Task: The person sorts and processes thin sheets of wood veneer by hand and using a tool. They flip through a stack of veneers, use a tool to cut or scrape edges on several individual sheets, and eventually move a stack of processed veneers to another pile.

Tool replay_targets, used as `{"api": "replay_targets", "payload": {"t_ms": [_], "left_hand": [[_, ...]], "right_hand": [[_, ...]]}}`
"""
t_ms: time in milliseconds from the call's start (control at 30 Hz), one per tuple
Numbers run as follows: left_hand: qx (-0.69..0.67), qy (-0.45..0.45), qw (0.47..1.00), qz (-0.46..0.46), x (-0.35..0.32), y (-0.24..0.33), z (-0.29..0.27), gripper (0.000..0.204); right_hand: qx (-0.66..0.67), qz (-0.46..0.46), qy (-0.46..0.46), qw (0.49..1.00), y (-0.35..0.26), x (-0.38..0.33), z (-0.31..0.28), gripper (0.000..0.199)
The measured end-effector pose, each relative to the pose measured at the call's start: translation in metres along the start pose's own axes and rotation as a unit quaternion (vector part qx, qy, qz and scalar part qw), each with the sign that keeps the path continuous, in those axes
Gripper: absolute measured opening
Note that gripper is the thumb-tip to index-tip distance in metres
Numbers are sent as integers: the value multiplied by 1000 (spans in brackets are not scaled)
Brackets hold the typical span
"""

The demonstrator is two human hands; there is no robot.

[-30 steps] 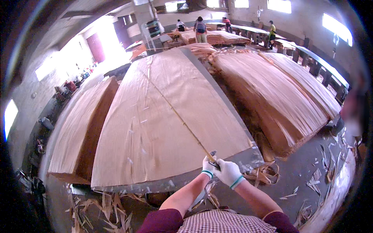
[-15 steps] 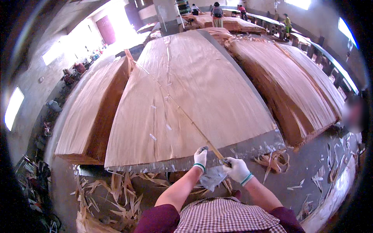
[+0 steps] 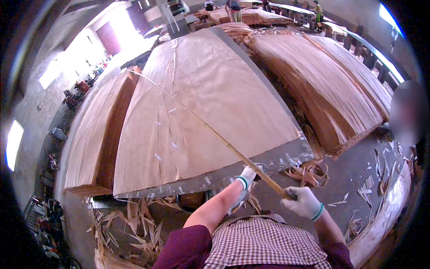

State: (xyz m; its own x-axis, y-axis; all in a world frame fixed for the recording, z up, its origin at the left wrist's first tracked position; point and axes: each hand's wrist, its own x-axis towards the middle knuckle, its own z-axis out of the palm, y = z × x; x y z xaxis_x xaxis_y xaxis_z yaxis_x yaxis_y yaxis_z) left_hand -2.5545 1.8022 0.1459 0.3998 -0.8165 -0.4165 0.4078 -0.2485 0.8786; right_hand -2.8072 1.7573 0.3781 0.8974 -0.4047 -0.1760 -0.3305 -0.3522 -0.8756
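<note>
A long, thin bamboo pole (image 3: 215, 134) slants over the pale wood veneer sheet (image 3: 210, 89), its thin tip reaching the far left side. My right hand (image 3: 303, 202), in a white glove with a green-edged cuff, is closed round the pole's dark butt end. Farther up the pole, my left hand (image 3: 249, 174), gloved the same way, is closed at the shaft; the pole partly covers its fingers. Small white tape pieces (image 3: 158, 157) dot a lengthwise seam left of the sheet's middle. A grey board edge (image 3: 210, 181) shows along the sheet's near side.
Tall veneer stacks stand at left (image 3: 96, 139) and right (image 3: 309, 85). Torn veneer strips (image 3: 134, 219) litter the floor at left, and curled scraps (image 3: 309, 172) lie at right. A pillar (image 3: 177, 20) rises at the back. Several people are beyond, one (image 3: 319, 15) at far right.
My right hand has drawn the pole's butt end right and toward me. My left hand has moved right and up to the shaft. The view has shifted slightly.
</note>
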Motion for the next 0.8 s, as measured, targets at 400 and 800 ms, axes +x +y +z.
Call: {"api": "replay_targets", "payload": {"t_ms": [400,800], "left_hand": [[129,-126,980,-87,35,9,95,33],[404,-3,885,230,104,54,177,33]], "right_hand": [[101,105,-39,989,19,-62,-118,23],[10,188,212,959,142,-95,-122,22]]}}
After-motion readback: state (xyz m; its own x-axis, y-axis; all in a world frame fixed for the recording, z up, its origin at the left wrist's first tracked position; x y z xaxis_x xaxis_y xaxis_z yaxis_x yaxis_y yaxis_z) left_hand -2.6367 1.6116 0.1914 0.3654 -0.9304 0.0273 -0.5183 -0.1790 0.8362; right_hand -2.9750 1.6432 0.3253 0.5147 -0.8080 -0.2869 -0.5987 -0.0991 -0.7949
